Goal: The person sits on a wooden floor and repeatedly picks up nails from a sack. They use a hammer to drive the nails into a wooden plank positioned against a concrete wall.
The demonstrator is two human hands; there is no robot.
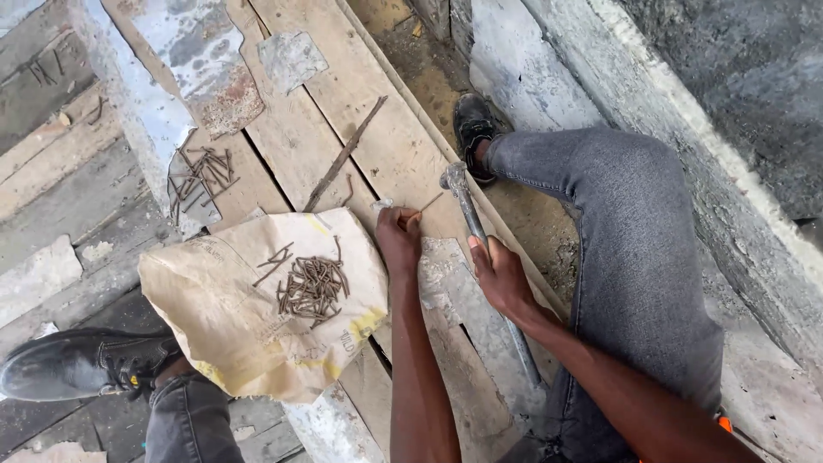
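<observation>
On the rough wooden planks [377, 111] a crumpled paper sack [231, 317] lies just left of the hands, carrying a heap of rusty nails [313, 289]; more loose nails [201, 176] sit further up, near a long bent rod [343, 156]. The left hand [399, 240] pinches a thin rusty nail [429, 204] against the plank. The right hand [501, 279] is clamped on a grey metal hammer [467, 206], whose head hangs just beside that nail.
</observation>
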